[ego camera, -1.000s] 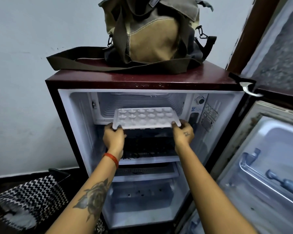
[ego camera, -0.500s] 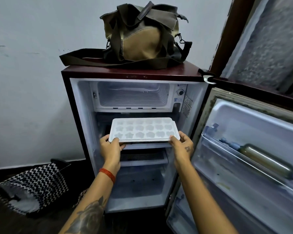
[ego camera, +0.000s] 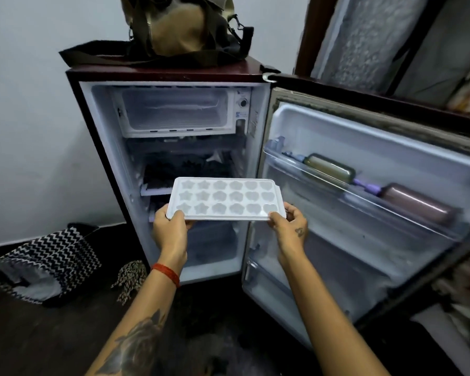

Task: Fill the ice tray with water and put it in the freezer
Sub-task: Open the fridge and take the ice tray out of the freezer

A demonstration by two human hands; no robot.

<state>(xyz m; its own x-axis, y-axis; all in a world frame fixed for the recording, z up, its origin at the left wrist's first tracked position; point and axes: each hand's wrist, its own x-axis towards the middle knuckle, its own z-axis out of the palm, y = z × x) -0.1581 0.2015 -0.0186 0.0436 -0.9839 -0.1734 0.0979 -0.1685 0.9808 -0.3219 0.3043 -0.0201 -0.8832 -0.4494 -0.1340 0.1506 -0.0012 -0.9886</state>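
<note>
Ice tray point(ego camera: 224, 198): stiff, light, spill-prone. Your left hand point(ego camera: 169, 231) and right hand point(ego camera: 291, 228) pinch its near corners at 7 and 5 o'clock; keep level toward freezer compartment point(ego camera: 174, 111) at 12.

A lived-in room of a home, with a small fridge standing against a plain wall.

A compact maroon fridge point(ego camera: 174, 74) is standing open on a dark floor, a canvas bag point(ego camera: 185, 25) is sitting on top, bottles point(ego camera: 329, 169) are lying in the door shelf point(ego camera: 364, 202), and a zigzag-patterned fabric basket point(ego camera: 46, 264) is lying tipped over beside it.
</note>
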